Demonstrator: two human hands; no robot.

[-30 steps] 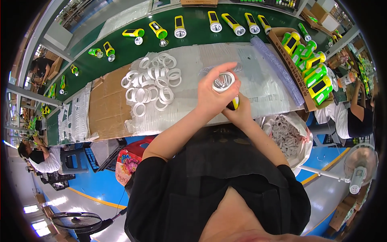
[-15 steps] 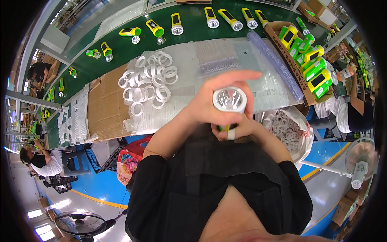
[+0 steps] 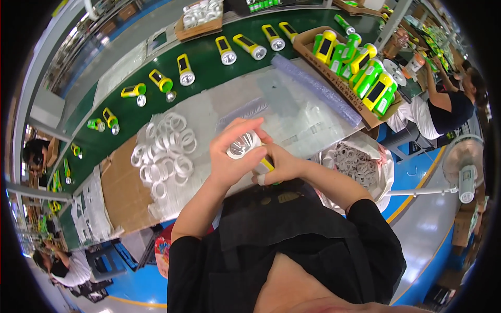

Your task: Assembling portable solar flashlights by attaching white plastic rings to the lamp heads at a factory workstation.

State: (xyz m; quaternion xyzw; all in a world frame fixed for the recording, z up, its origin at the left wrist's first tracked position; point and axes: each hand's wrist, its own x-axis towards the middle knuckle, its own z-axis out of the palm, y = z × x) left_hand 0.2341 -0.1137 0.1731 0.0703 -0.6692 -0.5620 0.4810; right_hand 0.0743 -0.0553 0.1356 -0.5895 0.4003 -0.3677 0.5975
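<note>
Between my hands is a yellow-and-green flashlight [image 3: 243, 145], its white ring and shiny reflector tilted up and to the left. My left hand [image 3: 225, 156] curls around the lamp end, fingers on the far side and thumb across the near side. Around the body, my right hand [image 3: 284, 164] is closed, with a pale band on one finger; most of the body is hidden in it. To the left, a pile of white plastic rings [image 3: 166, 143] lies on the plastic-covered bench [image 3: 297, 125].
Flashlights [image 3: 225, 51] stand along the green belt [image 3: 203, 47] beyond the bench. A carton [image 3: 334, 78] full of flashlights sits at the right, beside a roll of bubble wrap [image 3: 315, 89]. A sack of rings [image 3: 355, 167] is near my right arm. Co-workers sit on both sides.
The view has turned to the right, so the bench appears shifted left. The flashlight in my hands has tilted leftward; both hands still hold it.
</note>
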